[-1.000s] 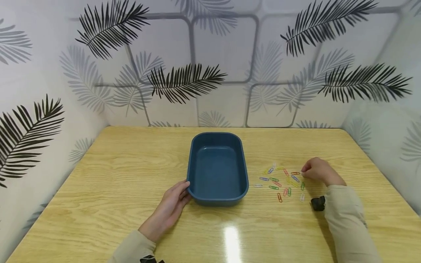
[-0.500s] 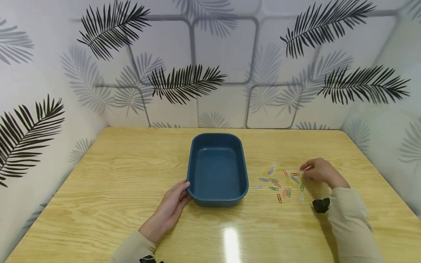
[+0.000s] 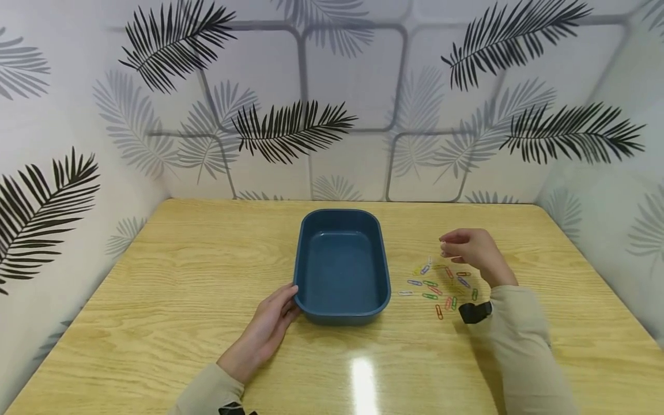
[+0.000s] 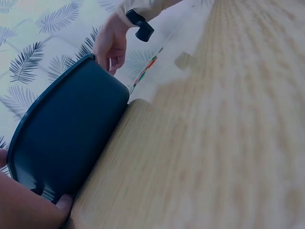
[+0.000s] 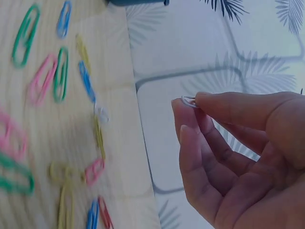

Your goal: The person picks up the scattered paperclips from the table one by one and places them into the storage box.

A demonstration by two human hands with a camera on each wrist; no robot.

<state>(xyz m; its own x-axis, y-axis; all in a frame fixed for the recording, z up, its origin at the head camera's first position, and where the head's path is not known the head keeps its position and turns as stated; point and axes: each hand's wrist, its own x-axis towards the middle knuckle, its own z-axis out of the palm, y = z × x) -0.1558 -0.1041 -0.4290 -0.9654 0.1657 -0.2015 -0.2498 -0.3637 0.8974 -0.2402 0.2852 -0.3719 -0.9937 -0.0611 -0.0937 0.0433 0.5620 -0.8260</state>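
A deep dark-blue plastic bin [image 3: 342, 271] stands on the wooden table. My left hand [image 3: 267, 328] holds its near left corner, a fingertip at the rim; in the left wrist view the thumb [image 4: 64, 202] lies low against the bin's wall. My right hand [image 3: 474, 251] is raised over the far side of the scattered paper clips [image 3: 430, 283]. Between its thumb and forefinger it pinches a white paper clip [image 5: 188, 103], seen close up in the right wrist view; the other fingers are loosely bent.
Several coloured paper clips lie to the right of the bin, among them a green paper clip [image 5: 60, 74] and a red paper clip [image 3: 439, 312]. A patterned wall [image 3: 347, 167] rises behind the table [image 3: 233, 242]. A black wrist camera [image 3: 474, 312] hangs at the right wrist.
My right hand has lifted off the right edge of the clips and moved left and away from me, the white paper clip in its fingers. The left hand and bin stay put.
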